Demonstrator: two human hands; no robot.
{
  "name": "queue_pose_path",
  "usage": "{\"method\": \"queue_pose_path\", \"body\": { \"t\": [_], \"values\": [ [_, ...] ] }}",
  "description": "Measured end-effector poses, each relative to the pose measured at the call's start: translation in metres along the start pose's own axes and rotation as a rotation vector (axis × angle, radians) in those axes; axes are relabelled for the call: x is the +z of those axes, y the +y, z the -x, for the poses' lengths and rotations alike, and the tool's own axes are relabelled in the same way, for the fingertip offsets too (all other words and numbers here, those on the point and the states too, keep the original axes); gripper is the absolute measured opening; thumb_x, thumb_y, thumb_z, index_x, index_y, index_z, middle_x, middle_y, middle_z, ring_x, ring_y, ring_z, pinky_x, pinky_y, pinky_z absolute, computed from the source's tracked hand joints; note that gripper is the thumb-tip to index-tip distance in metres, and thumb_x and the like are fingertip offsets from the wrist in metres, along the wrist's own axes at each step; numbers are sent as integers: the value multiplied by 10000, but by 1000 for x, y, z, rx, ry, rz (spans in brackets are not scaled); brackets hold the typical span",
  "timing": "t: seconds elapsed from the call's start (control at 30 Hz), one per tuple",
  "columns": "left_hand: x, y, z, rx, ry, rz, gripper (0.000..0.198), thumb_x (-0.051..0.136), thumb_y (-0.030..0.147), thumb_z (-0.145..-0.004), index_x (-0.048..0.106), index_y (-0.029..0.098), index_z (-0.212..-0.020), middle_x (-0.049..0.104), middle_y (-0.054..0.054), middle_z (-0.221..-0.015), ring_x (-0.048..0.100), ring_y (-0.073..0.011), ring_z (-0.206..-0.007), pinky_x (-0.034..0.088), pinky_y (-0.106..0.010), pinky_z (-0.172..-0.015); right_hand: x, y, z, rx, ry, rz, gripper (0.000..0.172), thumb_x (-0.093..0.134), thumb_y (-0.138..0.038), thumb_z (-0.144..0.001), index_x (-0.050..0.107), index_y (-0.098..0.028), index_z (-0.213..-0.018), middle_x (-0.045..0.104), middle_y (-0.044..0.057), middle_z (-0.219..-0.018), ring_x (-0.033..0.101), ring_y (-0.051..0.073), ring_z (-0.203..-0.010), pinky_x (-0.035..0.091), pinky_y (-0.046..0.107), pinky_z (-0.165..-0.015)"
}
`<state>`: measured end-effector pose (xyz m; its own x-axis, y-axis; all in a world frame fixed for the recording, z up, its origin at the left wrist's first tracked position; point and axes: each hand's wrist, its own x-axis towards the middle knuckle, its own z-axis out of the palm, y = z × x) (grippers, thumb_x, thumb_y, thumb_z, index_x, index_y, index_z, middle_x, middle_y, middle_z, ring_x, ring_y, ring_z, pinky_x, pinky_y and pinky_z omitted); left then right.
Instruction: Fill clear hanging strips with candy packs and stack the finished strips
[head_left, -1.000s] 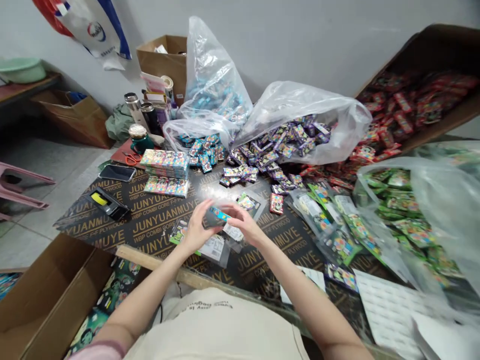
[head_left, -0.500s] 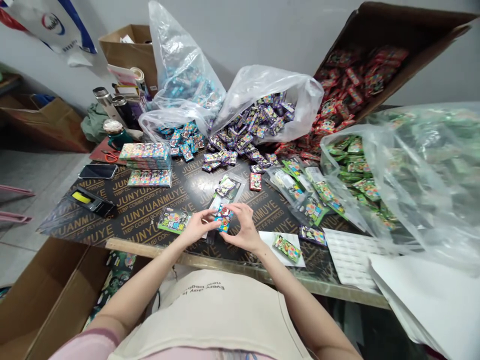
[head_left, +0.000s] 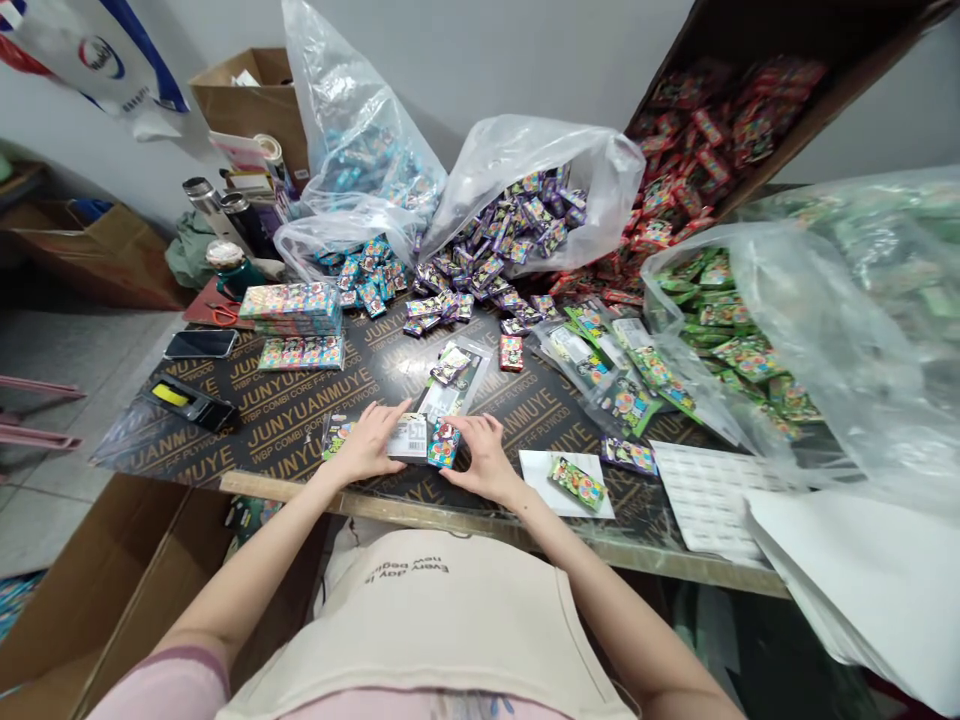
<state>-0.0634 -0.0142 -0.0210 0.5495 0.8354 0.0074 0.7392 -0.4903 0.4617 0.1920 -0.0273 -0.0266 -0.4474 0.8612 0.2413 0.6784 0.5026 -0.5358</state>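
Observation:
My left hand [head_left: 367, 442] is closed round a flat grey-and-white printed pack with a barcode [head_left: 409, 438], thumb below and fingers above. Pinched between thumb and fingers of my right hand [head_left: 486, 460] is a small blue candy box [head_left: 444, 443], set against the pack's right end. A green printed packet [head_left: 336, 436] lies partly hidden under my left hand. Just beyond my hands is a clear bag with a printed card [head_left: 457, 375], a small packet on top. A small red box [head_left: 511, 352] stands right of it.
Plastic bags spill blue packets [head_left: 371, 280] and purple packets [head_left: 517, 240] at the back. Red packets [head_left: 675, 190] fill a tilted carton; green packets [head_left: 720, 310] lie in a bag at right. Stacked boxes [head_left: 292, 315], a phone [head_left: 201, 344] and a tape dispenser [head_left: 191, 402] are left.
My left hand has moved left, off the blue candy box, and now grips the grey-and-white pack beside it. My right hand still holds the blue box. The view has shifted slightly.

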Motion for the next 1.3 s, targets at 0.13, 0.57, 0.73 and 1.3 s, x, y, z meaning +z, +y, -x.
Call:
{"method": "queue_pose_path", "body": {
  "t": [0.13,0.57,0.73,1.3],
  "values": [
    [-4,4,0,22,-3,68,1127,752,305,-606,69,230,-1499,519,-115,-1300,476,-315,-1205,227,-562,-1114,2,2,-3,-36,-64,-156,735,733,-343,-653,431,-230,-1313,591,93,-1205,529,287,-1111,290,469,-1016],
    [6,7,4,-34,42,129,1121,774,278,-602,104,222,-1498,498,-121,-1302,479,-302,-1165,363,-476,-1031,16,29,-63,170,242,-52,619,609,-447,-808,437,-215,-1355,564,142,-1289,474,309,-1187,295,471,-999],
    [17,9,-1,-59,-11,59,976,813,347,-568,358,208,-1421,517,-134,-1263,477,-324,-1159,330,-515,-1039,12,57,-107,239,111,116,683,702,-369,-680,520,-136,-1296,480,202,-1340,417,366,-1226,292,511,-1007],
    [7,39,-37,-472,221,1160,449,692,570,-656,656,123,-676,591,-5,-614,518,-121,-578,416,-248,-596,-21,-10,-26,-151,13,-182,729,717,-404,-654,455,-241,-1315,535,115,-1293,451,298,-1238,271,474,-1051]
  ]
}}
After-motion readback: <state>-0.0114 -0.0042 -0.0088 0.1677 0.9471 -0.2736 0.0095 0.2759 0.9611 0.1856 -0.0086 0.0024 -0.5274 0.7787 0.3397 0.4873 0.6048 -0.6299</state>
